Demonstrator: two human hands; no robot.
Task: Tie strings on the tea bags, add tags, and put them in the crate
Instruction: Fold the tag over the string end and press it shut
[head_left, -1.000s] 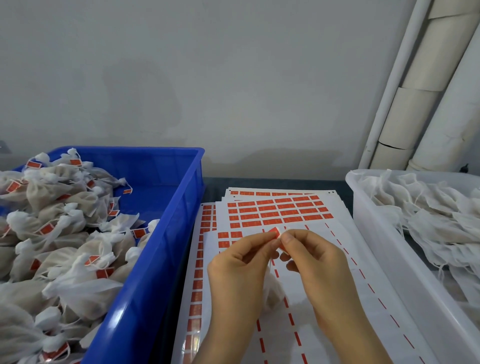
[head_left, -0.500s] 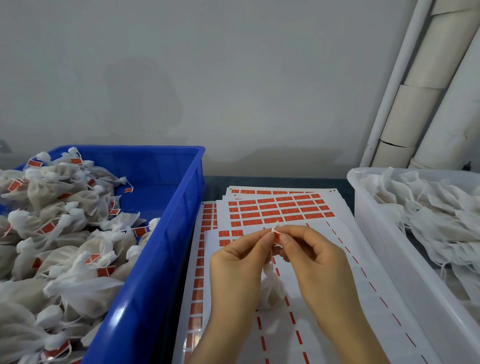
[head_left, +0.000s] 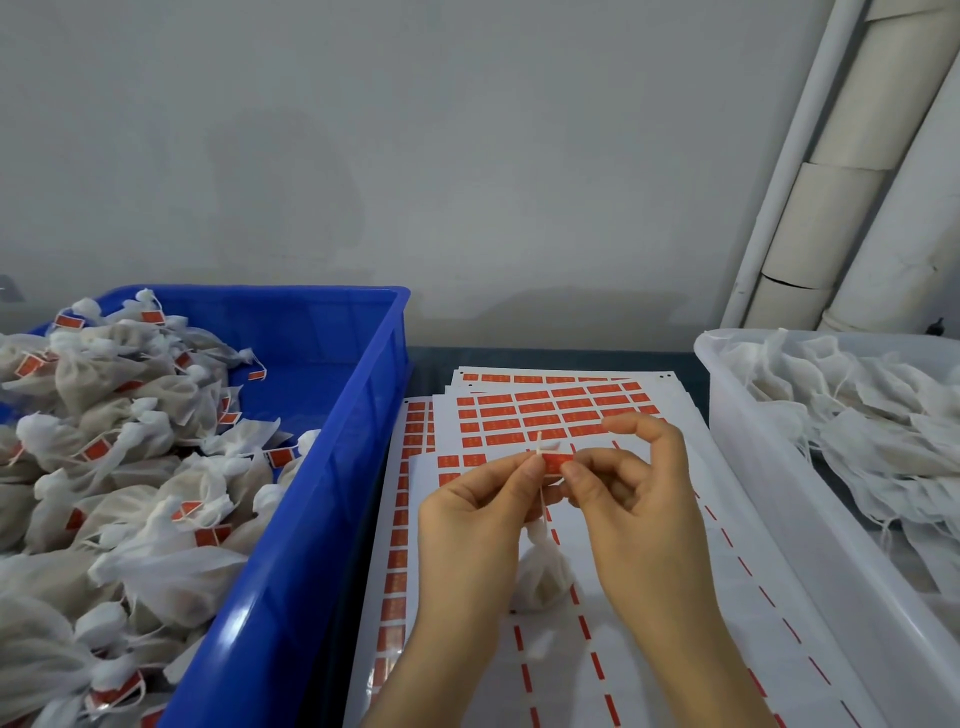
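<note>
A small white tea bag (head_left: 543, 571) hangs by its string (head_left: 541, 493) between my hands, above the sticker sheets (head_left: 550, 410). My left hand (head_left: 478, 525) pinches the string near its top end. My right hand (head_left: 644, 514) pinches a red tag (head_left: 557, 461) with thumb and fingers, held against the string; its index finger sticks out straight. The blue crate (head_left: 311, 519) on the left holds several tied, tagged tea bags (head_left: 119, 467).
A translucent white bin (head_left: 810, 519) on the right holds several untagged tea bags (head_left: 862, 415). The stacked sheets of red tags cover the table between the two containers. White pipes (head_left: 852, 171) stand against the grey wall at the back right.
The tag has gone from half hidden between the fingertips to flat and visible against the string. The tea bag now hangs in plain view below my hands.
</note>
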